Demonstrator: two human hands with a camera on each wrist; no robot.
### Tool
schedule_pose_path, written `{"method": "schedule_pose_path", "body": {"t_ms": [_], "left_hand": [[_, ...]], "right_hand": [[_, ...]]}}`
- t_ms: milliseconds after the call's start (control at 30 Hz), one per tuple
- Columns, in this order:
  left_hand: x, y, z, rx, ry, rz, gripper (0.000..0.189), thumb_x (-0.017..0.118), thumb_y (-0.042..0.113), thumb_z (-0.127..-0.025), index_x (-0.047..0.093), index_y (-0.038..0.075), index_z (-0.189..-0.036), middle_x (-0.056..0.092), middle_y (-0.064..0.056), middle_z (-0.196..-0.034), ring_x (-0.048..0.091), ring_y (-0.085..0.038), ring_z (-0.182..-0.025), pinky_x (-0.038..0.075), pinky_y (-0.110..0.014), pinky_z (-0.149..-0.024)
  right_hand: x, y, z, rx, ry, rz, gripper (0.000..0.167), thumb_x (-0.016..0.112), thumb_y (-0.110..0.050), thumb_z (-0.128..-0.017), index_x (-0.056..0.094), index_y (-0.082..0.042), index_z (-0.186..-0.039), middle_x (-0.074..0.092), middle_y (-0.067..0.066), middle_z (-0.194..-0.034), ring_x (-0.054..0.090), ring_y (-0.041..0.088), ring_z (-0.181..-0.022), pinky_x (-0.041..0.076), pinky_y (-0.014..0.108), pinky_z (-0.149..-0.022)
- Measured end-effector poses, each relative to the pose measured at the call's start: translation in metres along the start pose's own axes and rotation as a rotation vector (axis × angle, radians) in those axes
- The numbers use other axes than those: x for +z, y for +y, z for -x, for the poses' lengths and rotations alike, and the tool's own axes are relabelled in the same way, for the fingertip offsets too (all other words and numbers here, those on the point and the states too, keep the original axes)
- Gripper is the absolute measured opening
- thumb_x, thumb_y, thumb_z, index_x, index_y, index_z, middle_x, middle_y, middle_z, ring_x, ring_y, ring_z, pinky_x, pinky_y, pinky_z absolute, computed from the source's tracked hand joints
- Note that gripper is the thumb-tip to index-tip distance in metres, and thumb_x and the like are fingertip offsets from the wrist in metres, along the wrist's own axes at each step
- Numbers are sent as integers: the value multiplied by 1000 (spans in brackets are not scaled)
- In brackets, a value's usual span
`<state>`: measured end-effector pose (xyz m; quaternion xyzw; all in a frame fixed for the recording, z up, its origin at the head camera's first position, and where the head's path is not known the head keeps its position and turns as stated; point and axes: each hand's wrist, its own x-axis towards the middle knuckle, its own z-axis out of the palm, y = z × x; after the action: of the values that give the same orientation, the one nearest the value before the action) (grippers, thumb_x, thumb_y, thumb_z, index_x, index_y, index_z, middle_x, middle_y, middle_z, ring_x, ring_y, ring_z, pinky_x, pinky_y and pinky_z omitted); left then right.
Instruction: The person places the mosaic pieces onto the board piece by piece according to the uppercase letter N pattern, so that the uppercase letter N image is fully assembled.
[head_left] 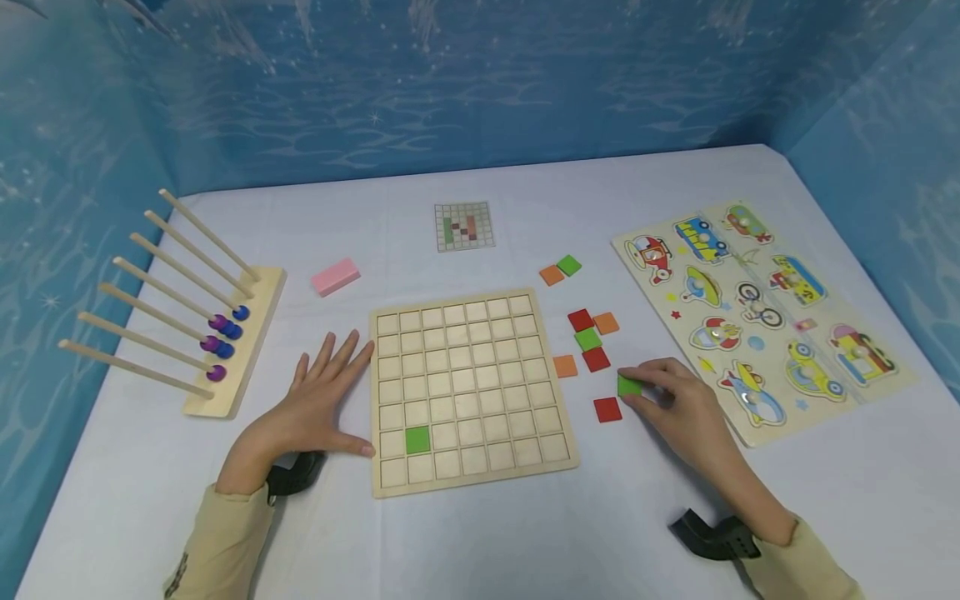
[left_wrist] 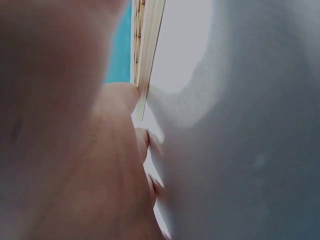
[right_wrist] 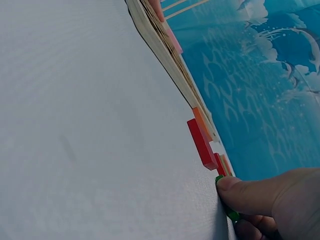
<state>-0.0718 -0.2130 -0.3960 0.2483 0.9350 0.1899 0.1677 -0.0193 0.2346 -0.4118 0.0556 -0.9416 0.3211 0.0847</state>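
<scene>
My right hand pinches a green square tile between thumb and fingers, to the right of the wooden grid board. In the right wrist view the thumb presses on the same green tile, low over the white table. My left hand lies with fingers spread at the board's left edge, thumb and fingertips right at the rim. One green tile sits in a cell near the board's lower left corner. Beside the held tile lies a red tile.
Several loose red, orange and green tiles lie right of the board. A small pattern card and a pink block are behind it. At left stands a peg rack with beads; at right lies a vehicle puzzle board.
</scene>
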Motion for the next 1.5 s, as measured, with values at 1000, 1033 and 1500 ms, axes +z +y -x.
{"method": "schedule_pose_path", "body": {"t_ms": [1000,1033,1500], "left_hand": [[2,-1,-1,18,21,3,128,78,64,-57,9,11,-151,-4,-15,-155,-15,-36,-137,-8,-63,-100],[2,-1,-1,22,24,2,128,78,64,-57,8,12,-151,-4,-15,-155,-15,-36,-137,-7,-63,-100],[1,-2,0,11,17,2,128,78,64,-57,9,11,-151,-4,-15,-155,-16,-36,-137,-8,-63,-100]], "right_hand": [[-8,-25,-25,-102,-6,-58,33,80,1,-71,71,-5,-103,59,3,-98,52,19,-85,41,26,-67],[-8,-28,-28,-117,-8,-67,34,80,2,-70,71,-4,-102,59,4,-97,53,19,-85,41,27,-67],[21,-94,-68,-280,-117,-255,33,79,2,-72,71,-4,-104,60,5,-101,57,22,-93,46,42,-70]]}}
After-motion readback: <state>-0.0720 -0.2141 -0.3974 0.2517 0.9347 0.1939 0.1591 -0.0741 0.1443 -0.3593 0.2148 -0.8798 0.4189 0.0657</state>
